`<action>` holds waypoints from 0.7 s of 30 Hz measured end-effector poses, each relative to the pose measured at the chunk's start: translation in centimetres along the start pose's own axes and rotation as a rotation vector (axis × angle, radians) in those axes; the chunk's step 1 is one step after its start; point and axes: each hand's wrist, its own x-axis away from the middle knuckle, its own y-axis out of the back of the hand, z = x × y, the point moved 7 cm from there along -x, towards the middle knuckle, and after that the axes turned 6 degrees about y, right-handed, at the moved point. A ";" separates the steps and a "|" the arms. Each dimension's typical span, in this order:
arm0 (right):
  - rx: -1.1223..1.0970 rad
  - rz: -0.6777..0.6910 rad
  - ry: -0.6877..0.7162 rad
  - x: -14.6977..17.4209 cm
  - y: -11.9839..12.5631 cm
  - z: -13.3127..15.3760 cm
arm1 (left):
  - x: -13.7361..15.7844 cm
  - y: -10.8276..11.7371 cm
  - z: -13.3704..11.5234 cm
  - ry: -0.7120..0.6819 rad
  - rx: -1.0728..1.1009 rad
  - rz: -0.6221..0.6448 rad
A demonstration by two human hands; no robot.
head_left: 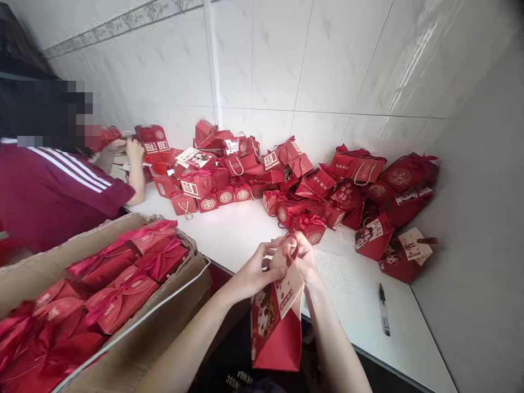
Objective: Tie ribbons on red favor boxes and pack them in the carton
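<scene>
A red gift box (278, 344) with a panda print on its side hangs upright in front of me, over the table's front edge. A cream tag (289, 292) and a red ribbon loop (291, 244) are at its top. My left hand (261, 273) is closed on the box's top, its thumb lying over the tag. On the other side, my right hand (306, 255) pinches near the ribbon loop; its fingertips are partly hidden behind the loop.
Red gift boxes (315, 183) lie heaped along the wall on the white table (229, 237). At left stands a cardboard carton (176, 305) of ribboned boxes. A co-worker (61, 191) sits beyond it. A written sheet (333, 270) and a pen (383, 310) lie at right.
</scene>
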 end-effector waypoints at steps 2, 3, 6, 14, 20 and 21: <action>0.049 0.040 -0.026 0.2 -0.3 0.4 | -0.1 -0.4 0.2 0.007 0.012 0.052; 0.071 0.041 -0.040 0.2 -0.2 0.6 | -0.1 -0.4 0.2 0.008 0.006 0.038; 0.137 -0.038 -0.094 0.5 0.6 1.5 | 0.4 0.9 -0.7 -0.001 -0.067 -0.190; 0.747 0.008 0.023 1.7 -1.1 5.6 | 2.4 1.9 -2.9 -0.069 -0.190 -0.515; 0.909 0.054 0.146 1.8 -2.9 6.4 | 2.8 2.1 -3.5 -0.344 -0.253 -0.617; 0.922 0.070 0.156 1.8 -3.0 6.4 | 3.0 2.1 -4.1 -0.446 -0.306 -0.625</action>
